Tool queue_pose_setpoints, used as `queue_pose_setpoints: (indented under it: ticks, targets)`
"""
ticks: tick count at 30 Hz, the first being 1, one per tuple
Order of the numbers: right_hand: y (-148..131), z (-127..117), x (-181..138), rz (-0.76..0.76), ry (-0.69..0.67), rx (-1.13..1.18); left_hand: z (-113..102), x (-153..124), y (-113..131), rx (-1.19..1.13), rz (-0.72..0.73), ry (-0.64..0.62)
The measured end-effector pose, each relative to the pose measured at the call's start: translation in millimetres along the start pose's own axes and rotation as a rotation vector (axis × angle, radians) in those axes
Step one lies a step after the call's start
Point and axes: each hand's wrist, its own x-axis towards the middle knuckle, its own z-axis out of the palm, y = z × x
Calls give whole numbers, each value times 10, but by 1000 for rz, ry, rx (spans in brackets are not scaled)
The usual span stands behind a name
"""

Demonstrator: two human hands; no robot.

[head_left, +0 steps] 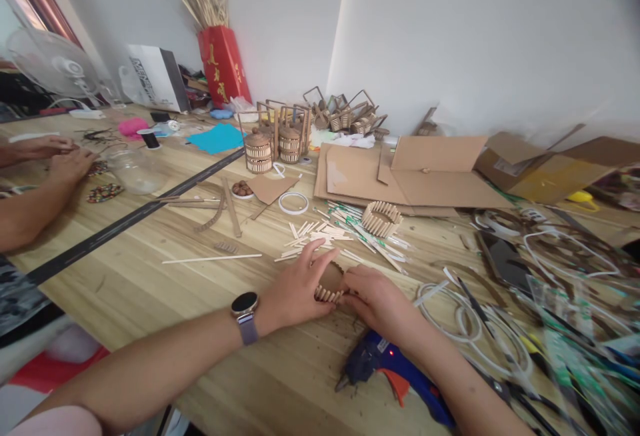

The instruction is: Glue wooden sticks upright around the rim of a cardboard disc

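A small round basket piece, cardboard inside with short wooden sticks standing around its edge, rests on the table between my hands. My left hand curves around its left side, thumb in front and fingers over the far rim. Against its right side my right hand pinches at the edge; whatever lies between those fingertips is too small to make out. Just beyond are loose cut sticks and a second ring of sticks. Below my right forearm lies a blue glue gun with a small red light lit.
Flattened cardboard and finished little baskets stand toward the wall. Coiled white tubing, a phone and tools crowd the right. A co-worker's hands are at the left, near a clear jar.
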Motion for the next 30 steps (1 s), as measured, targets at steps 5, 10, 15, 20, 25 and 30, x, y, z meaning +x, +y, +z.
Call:
queue_pose_setpoints:
  ticks: [5, 10, 15, 20, 25, 30]
  targets:
    - [-10, -19, 8, 6, -7, -57, -7, -1, 8, 1, -2, -12]
    - [5, -2, 10, 5, -13, -76, -20, 2, 20, -10, -17, -28]
    - [-24, -35, 0, 61, -19, -108, -35, 10, 8, -20, -3, -25]
    - [-139, -210, -107, 254, 9, -44, -77, 12, -21, -56, -25, -51]
    - [-136, -325, -455, 417, -142, -132, -65, -15, 2, -57, -98, -18]
    - [-80, -295, -788, 609, -315, -127, 1, -37, 82, 24, -110, 35]
